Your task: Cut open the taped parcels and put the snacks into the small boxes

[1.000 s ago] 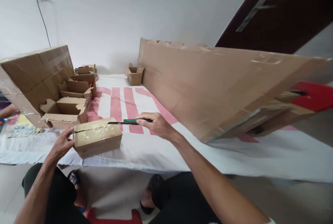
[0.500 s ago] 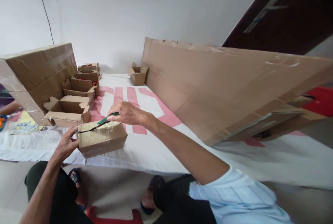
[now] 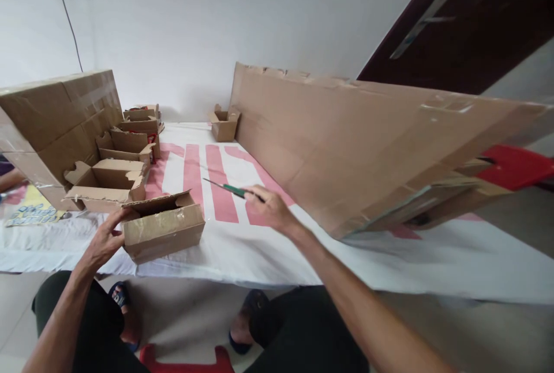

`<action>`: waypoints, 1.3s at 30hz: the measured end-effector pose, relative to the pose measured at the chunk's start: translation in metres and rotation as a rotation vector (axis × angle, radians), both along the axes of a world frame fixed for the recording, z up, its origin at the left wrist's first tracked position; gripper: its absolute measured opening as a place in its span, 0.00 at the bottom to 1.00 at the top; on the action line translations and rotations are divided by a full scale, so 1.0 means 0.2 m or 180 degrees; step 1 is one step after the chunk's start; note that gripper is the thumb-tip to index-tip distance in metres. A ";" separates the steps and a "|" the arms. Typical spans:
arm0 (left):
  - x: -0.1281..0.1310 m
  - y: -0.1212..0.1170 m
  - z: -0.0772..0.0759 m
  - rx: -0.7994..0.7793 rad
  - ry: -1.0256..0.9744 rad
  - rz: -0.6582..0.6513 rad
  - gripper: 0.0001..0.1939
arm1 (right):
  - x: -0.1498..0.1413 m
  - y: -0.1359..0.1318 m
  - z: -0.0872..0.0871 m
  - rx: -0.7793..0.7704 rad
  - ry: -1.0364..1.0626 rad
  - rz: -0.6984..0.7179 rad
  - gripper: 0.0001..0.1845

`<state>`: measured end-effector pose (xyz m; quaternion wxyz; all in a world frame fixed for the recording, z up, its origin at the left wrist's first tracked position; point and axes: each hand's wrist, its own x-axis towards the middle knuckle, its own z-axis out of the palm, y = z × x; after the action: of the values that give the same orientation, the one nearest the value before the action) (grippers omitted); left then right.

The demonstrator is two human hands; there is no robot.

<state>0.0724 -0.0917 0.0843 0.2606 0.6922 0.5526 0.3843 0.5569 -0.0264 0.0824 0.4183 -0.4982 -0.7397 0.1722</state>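
Observation:
At the near edge of the cloth-covered table sits a small cardboard box [image 3: 167,233], its top parted into a dark gap with the back flap raised. My left hand [image 3: 103,240] grips the box's left end, thumb in front and fingers at the top corner. To the right of the box, my right hand [image 3: 269,204] is closed around a knife [image 3: 236,190] with a green handle. Its thin blade points left over the cloth, apart from the box.
Several open small boxes [image 3: 106,182] line the left side beside a large carton [image 3: 64,125]. Another open box [image 3: 225,125] stands at the back against a big cardboard sheet or carton [image 3: 329,142]. A red stool [image 3: 186,366] shows below; a person's arm [image 3: 11,179] is at far left.
My right hand has drawn the knife away from the box to the right. The box top has come open, its flap standing up. My left hand stays on the box's left end.

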 end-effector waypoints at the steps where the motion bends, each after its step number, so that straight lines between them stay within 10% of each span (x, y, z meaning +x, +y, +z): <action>1: -0.01 0.00 0.00 -0.0063 -0.0019 -0.0006 0.36 | -0.01 -0.04 -0.14 -0.0080 -0.0052 -0.0289 0.19; 5: -0.05 0.01 0.00 -0.0301 -0.0044 0.0000 0.43 | -0.05 -0.19 -0.59 -0.0325 -0.0704 -0.0985 0.16; 8: -0.06 0.01 0.02 -0.0478 0.0047 -0.0014 0.49 | -0.07 -0.23 -0.69 -0.0336 -0.0846 -0.1080 0.15; 17: 0.02 -0.03 0.13 -0.0654 0.0258 -0.0279 0.67 | -0.48 -0.18 -0.30 -0.0892 0.1447 0.0604 0.30; 25: 0.04 0.02 0.11 -0.0557 0.0526 -0.0429 0.69 | -0.61 -0.41 -0.24 -0.0385 0.0669 0.0274 0.40; 39: 0.22 0.01 0.12 -0.0434 0.0841 0.0304 0.50 | -0.65 -0.30 0.04 -0.0679 -0.0404 0.0006 0.27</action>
<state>0.1166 -0.0889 0.1087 0.2134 0.6904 0.6391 0.2634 0.4276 -0.0870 0.0910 0.3151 -0.5492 -0.7426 0.2184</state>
